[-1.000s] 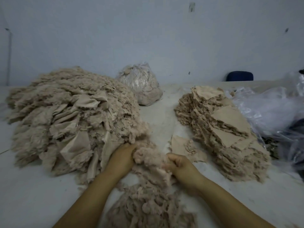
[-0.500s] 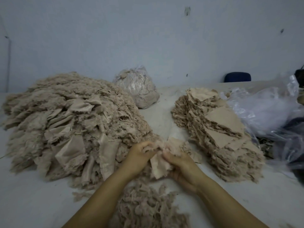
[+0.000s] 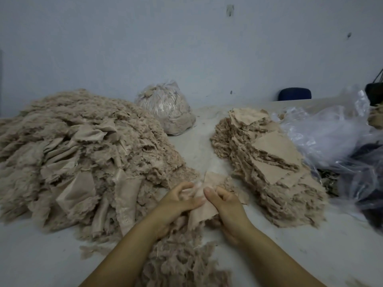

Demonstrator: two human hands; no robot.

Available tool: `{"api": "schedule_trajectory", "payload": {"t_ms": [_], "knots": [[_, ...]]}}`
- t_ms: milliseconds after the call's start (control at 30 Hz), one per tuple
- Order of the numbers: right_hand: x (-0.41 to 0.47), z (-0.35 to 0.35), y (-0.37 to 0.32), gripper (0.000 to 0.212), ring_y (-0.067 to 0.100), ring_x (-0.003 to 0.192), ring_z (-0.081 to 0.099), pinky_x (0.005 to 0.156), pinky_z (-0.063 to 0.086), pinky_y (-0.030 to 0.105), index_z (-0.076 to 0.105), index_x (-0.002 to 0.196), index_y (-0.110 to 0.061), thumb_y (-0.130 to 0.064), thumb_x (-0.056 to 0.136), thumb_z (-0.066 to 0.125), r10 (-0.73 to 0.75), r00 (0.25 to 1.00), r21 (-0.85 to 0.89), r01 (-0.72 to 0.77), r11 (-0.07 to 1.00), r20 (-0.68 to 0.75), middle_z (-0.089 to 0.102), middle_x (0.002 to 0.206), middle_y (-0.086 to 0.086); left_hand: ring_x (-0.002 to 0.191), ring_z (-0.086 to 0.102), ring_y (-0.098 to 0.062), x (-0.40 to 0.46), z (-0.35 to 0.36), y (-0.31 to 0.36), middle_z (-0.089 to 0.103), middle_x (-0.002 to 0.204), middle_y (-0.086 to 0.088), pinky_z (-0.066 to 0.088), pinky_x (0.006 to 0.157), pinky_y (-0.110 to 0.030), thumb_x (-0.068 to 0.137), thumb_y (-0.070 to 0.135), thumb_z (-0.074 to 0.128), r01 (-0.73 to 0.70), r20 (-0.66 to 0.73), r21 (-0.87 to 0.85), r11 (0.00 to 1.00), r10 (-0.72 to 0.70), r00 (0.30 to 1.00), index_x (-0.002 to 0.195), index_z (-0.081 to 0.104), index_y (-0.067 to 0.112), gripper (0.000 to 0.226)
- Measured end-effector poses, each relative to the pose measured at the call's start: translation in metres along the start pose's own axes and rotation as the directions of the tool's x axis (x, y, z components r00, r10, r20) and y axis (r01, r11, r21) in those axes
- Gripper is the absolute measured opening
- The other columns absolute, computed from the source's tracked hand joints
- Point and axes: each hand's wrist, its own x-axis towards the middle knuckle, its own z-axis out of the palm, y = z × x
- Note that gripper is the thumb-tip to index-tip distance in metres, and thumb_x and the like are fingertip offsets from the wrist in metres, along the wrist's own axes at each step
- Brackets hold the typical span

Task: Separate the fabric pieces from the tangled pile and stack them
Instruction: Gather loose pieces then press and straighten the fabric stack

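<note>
A big tangled pile (image 3: 83,158) of beige frayed fabric fills the left of the table. A stack of flattened beige pieces (image 3: 269,162) lies to the right. Between them my left hand (image 3: 176,204) and my right hand (image 3: 226,206) both pinch one small beige fabric piece (image 3: 204,210), fingers curled round its upper edge, thumbs almost touching. The piece hangs down between my palms. A smaller clump of frayed scraps (image 3: 182,259) lies under my wrists at the near edge.
A clear bag stuffed with beige scraps (image 3: 165,110) stands at the back centre. Crumpled clear plastic bags (image 3: 331,131) and dark material (image 3: 369,154) crowd the right edge. A blue chair back (image 3: 294,96) shows behind the table. A wall closes the back.
My hands lifted a piece out of the clump near the tangled pile, brought it together in front of me and now hold it by its top edge.
</note>
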Motion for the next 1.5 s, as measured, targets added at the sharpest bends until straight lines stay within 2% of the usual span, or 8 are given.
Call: {"api": "schedule_trajectory", "payload": {"t_ms": [300,533,633,1067,1200,1300,1400,1500], "knots": [[-0.001,-0.005,0.002,0.025,0.012,0.051,0.058,0.045,0.045,0.021,0.066,0.069,-0.017,-0.018,0.093,0.059,-0.007,0.997,0.031,0.01,0.999,-0.071,0.063,0.061,0.001,0.063,0.058,-0.016,0.003,-0.002,0.001,0.065,0.065,-0.001,0.048,0.061,-0.029,0.094,0.012,0.053,-0.251,-0.345,0.007,0.968,0.238,0.908,0.076,0.061,0.011,0.02],[-0.003,-0.005,-0.003,0.033,0.017,0.073,0.055,0.069,0.045,0.028,0.064,0.079,-0.014,-0.046,0.078,0.068,-0.045,0.997,-0.116,0.053,0.992,0.066,0.059,0.076,0.004,0.075,0.063,-0.016,-0.004,0.003,0.005,0.068,0.081,-0.005,0.05,0.069,-0.027,0.09,0.009,0.059,-0.28,-0.131,0.12,0.952,0.295,0.947,0.088,0.065,0.011,0.006],[-0.005,0.001,0.0,0.018,0.014,0.063,0.055,0.06,0.044,0.024,0.065,0.071,-0.017,-0.027,0.086,0.068,-0.043,0.993,-0.145,0.059,0.988,0.11,0.06,0.067,0.001,0.075,0.066,-0.018,-0.004,0.008,0.004,0.072,0.084,-0.008,0.053,0.068,-0.029,0.088,0.007,0.061,-0.288,-0.169,0.083,0.954,0.299,0.939,0.089,0.064,0.009,0.004],[0.005,-0.016,-0.011,0.019,0.023,0.06,0.06,0.056,0.05,0.033,0.066,0.087,-0.002,-0.019,0.093,0.06,-0.046,0.975,0.106,0.07,0.992,-0.22,0.064,0.071,0.012,0.066,0.06,-0.016,0.012,-0.027,0.0,0.065,0.063,0.0,0.047,0.068,-0.027,0.092,-0.001,0.053,-0.296,-0.436,0.133,0.946,0.324,0.84,0.076,0.062,0.012,0.022],[0.012,-0.017,-0.018,0.026,0.029,0.067,0.062,0.061,0.051,0.038,0.064,0.096,0.003,-0.022,0.096,0.056,-0.08,0.963,0.023,0.089,0.996,-0.258,0.067,0.078,0.019,0.067,0.061,-0.016,0.007,-0.03,0.001,0.068,0.062,0.003,0.044,0.068,-0.022,0.092,0.027,0.057,-0.233,-0.242,0.159,0.959,0.267,0.933,0.074,0.066,0.01,0.027],[0.018,-0.006,-0.025,0.022,0.027,0.07,0.064,0.066,0.052,0.041,0.067,0.091,-0.01,-0.025,0.098,0.053,-0.108,0.971,-0.08,0.092,0.992,-0.215,0.07,0.081,0.016,0.101,0.066,-0.009,0.002,-0.017,0.002,0.073,0.102,0.005,0.05,0.085,-0.022,0.067,0.058,0.072,-0.2,0.027,0.136,0.97,0.199,0.98,0.103,0.068,0.023,0.05],[0.024,0.001,-0.033,0.024,0.028,0.077,0.06,0.073,0.048,0.044,0.064,0.092,-0.008,-0.024,0.1,0.048,-0.093,0.985,-0.067,0.084,0.994,-0.146,0.066,0.085,0.017,0.109,0.062,-0.019,-0.001,-0.006,-0.001,0.068,0.115,-0.002,0.05,0.096,-0.039,0.059,0.048,0.084,-0.121,0.175,0.085,0.989,0.104,0.979,0.117,0.062,0.011,0.072],[0.03,0.003,-0.038,0.024,0.025,0.076,0.062,0.072,0.051,0.042,0.065,0.099,-0.009,-0.023,0.101,0.046,-0.084,0.989,-0.049,0.078,0.996,-0.124,0.067,0.084,0.011,0.087,0.066,-0.027,-0.002,-0.007,-0.003,0.071,0.098,-0.018,0.053,0.085,-0.041,0.07,0.035,0.08,-0.139,0.164,0.054,0.989,0.128,0.978,0.098,0.07,0.003,0.044]]}}
